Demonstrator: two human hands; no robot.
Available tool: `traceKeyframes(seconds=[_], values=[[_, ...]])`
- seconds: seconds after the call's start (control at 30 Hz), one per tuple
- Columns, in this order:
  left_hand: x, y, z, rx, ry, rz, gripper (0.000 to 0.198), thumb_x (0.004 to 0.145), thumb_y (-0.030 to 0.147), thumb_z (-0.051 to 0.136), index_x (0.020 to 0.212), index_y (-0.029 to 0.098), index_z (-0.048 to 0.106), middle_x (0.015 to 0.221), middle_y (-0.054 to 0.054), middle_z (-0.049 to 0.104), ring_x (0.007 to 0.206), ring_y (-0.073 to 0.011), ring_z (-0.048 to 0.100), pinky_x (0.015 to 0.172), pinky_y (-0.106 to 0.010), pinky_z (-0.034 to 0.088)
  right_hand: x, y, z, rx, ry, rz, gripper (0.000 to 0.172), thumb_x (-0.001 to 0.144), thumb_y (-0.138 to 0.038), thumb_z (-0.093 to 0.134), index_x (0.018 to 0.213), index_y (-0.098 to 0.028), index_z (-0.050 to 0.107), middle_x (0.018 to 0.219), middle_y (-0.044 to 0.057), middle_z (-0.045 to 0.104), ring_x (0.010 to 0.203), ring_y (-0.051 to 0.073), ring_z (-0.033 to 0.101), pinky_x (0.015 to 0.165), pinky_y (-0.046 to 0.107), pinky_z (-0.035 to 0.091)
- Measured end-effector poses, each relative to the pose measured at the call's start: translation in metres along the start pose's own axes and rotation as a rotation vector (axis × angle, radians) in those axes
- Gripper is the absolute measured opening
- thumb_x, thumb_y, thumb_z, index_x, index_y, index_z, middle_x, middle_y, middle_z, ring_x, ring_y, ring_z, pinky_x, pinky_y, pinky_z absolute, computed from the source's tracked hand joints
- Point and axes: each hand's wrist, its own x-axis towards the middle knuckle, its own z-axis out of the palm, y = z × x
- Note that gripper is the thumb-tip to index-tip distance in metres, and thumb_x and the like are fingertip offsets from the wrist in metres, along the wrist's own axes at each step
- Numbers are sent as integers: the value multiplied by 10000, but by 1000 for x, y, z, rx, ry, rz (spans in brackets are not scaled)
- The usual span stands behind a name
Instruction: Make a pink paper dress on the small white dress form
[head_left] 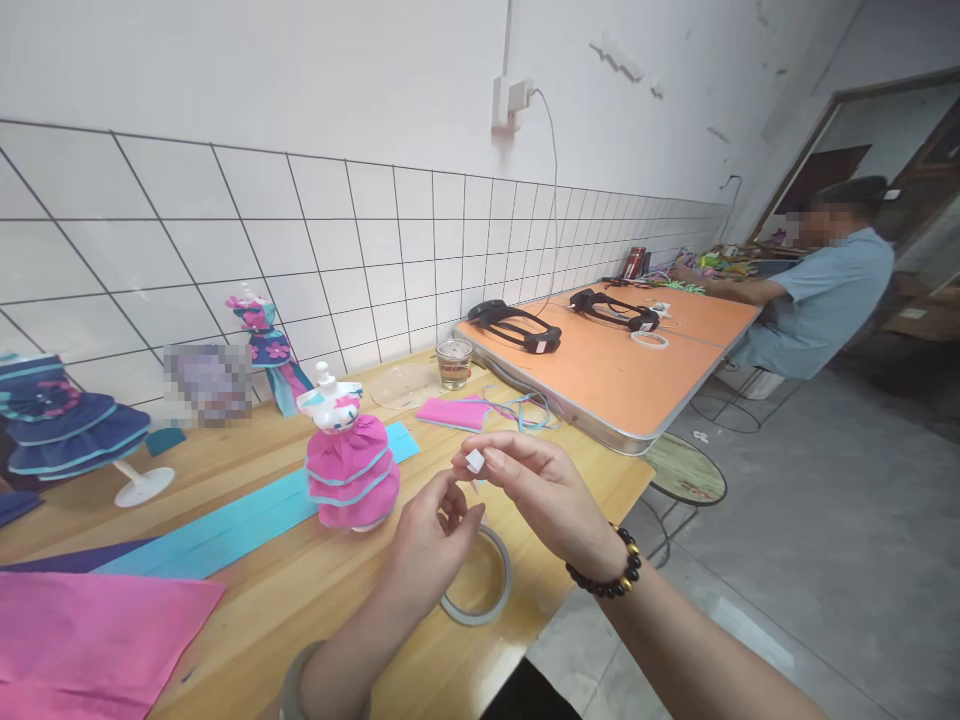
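White piece (475, 461) in hands (551, 500); pale ring (505, 575) beneath

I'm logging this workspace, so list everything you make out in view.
Wooden table: one, tan, foreground
Metal-edged table: one, orange, beyond
Ruffled miniature dresses: three, pink, navy, pink-blue, wooden table
Flat sheet pieces: several, pink, cyan, navy, wooden table
Round tape roll: one, pale grey, wooden table
Glass cup: one, clear, wooden table
Headband-like devices: two, black, orange table
Thin ring: one, white, orange table
Plugged-in charger: one, white, wall
Round-topped stool: one, greenish, floor
Co-worker: one, pale-blue shirt, far right
Small clutter: uncounted, multicoloured, near co-worker
Small folded piece: one, white, centre
Beaded bracelet: one, black-gold, right wrist
Left grip: one, bare, fingers curled
Right grip: one, bare, pinching folded piece
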Motion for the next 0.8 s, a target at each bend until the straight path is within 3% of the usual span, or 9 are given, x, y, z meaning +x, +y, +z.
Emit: traceKeyframes(seconds=[0.17, 0.3, 0.4, 0.47, 0.57, 0.67, 0.8], values=[[0, -1, -5, -83, 2, 19, 160, 818, 328, 513, 881, 188, 556, 717, 14, 513, 660, -145, 509, 555, -247, 402, 3, -4, 2, -56, -50, -10, 186, 868, -327, 577, 978, -226, 688, 869, 27, 704, 825, 146, 649, 781, 307, 519], [1, -7, -11, -135, 23, 51, 231, 818, 401, 510, 817, 180, 575, 699, 3, 555, 686, -163, 530, 603, -263, 418, -8, -15, 14, -182, -270, -29, 238, 901, -309, 509, 1027, -204, 682, 915, 48, 703, 870, 157, 642, 799, 311, 517], [3, -7, -12, -189, 84, -70, 295, 818, 451, 493, 861, 175, 586, 657, 12, 534, 621, -150, 523, 557, -256, 407, -25, -17, 22, -320, -440, -90, 268, 894, -261, 518, 1106, -178, 660, 951, 75, 703, 891, 165, 640, 819, 301, 505], [4, -4, -13, -262, 104, -159, 363, 821, 475, 474, 984, 169, 580, 650, 20, 523, 571, -133, 510, 512, -243, 397, -35, -12, 18, -392, -459, -166, 299, 887, -248, 535, 1163, -182, 628, 1060, 92, 685, 896, 163, 644, 858, 307, 491], [4, 1, -16, -307, 96, -182, 418, 810, 459, 489, 1080, 146, 549, 673, 16, 536, 574, -124, 521, 492, -232, 409, -36, 4, -14, -539, -227, -165, 294, 928, -277, 455, 1173, -222, 608, 1130, 82, 667, 829, 148, 671, 867, 325, 492], [4, 4, -22, -296, 48, -194, 388, 801, 418, 499, 1048, 123, 556, 698, 2, 555, 594, -120, 536, 486, -224, 424, -19, 28, -67, -1074, 144, 33, 307, 948, -275, 381, 1087, -188, 641, 994, 77, 714, 902, 165, 668, 815, 282, 503], [6, 3, -30, -230, -39, -270, 361, 758, 341, 529, 1037, 112, 541, 698, -7, 598, 556, -115, 547, 479, -234, 445, 6, 57, -126, -1291, 214, 135, 265, 890, -184, 441, 973, -122, 685, 1064, 159, 686, 1013, 270, 626, 863, 362, 446]])
